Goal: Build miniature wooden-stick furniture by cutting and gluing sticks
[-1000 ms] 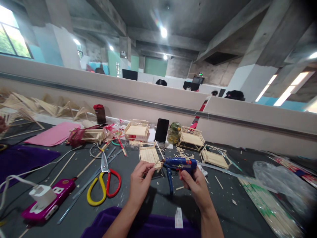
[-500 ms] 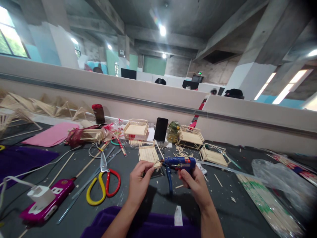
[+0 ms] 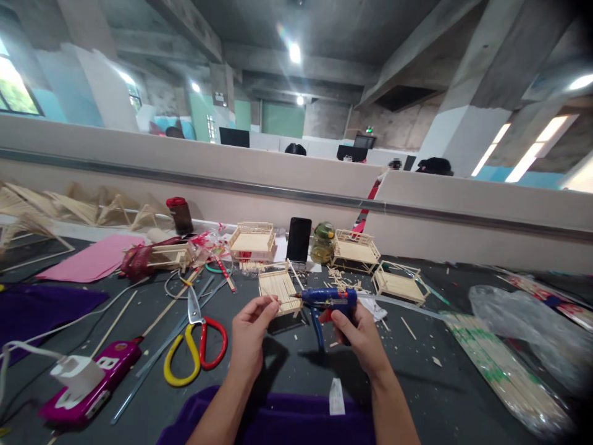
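Observation:
My right hand (image 3: 359, 334) is wrapped round the grip of a blue hot glue gun (image 3: 331, 298), its nozzle pointing left. A clear glue stick (image 3: 398, 304) trails from the gun's back end. My left hand (image 3: 252, 324) is closed in a pinch just left of the nozzle, on a small wooden stick mostly hidden by the fingertips. Between the hands and behind them lies a small slatted panel of pale sticks (image 3: 278, 285), with a longer stick leaning up at its right side.
Scissors (image 3: 197, 327) with yellow and red handles and a purple power strip (image 3: 92, 383) lie left. Small stick-built furniture models (image 3: 252, 240) stand at the back beside a phone (image 3: 299, 240) and a green-topped jar (image 3: 323, 244). Bagged sticks (image 3: 500, 364) lie right.
The gun's nozzle and my left fingertips have drawn slightly apart, my left hand shifting left and the right hand a little left and down. The whole view has tilted slightly.

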Tool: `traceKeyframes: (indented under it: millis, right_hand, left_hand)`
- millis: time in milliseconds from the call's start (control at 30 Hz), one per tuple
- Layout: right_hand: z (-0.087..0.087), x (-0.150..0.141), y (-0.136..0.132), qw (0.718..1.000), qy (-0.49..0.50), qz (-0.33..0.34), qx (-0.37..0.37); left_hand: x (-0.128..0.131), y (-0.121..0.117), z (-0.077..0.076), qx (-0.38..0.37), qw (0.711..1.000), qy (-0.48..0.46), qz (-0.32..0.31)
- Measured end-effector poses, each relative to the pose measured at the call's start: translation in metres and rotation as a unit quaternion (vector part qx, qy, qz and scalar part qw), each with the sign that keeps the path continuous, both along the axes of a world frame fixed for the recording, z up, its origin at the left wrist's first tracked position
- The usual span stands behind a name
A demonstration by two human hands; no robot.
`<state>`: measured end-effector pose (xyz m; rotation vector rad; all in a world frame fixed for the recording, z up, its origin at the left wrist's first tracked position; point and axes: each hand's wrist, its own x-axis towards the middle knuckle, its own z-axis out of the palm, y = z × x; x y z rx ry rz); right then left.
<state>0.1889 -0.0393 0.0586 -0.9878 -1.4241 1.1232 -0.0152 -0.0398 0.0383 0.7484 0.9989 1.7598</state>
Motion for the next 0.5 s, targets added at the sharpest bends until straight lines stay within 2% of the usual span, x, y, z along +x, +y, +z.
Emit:
traceKeyframes:
  millis: [133,500]
  right_hand:
    - [-0.0005,-0.0028,-0.0014,1.000,-0.006,0.019,-0.005]
    - [-0.0058,-0.0037,-0.0004,0.998,-0.051,0.022,0.014]
  left_hand:
    - [-0.0045,0.0029,0.0005,-0.017,0.997,-0.069,-0.016]
    - [-0.0087,0.0038,0.0053,-0.064,0.984,-0.156,-0.049]
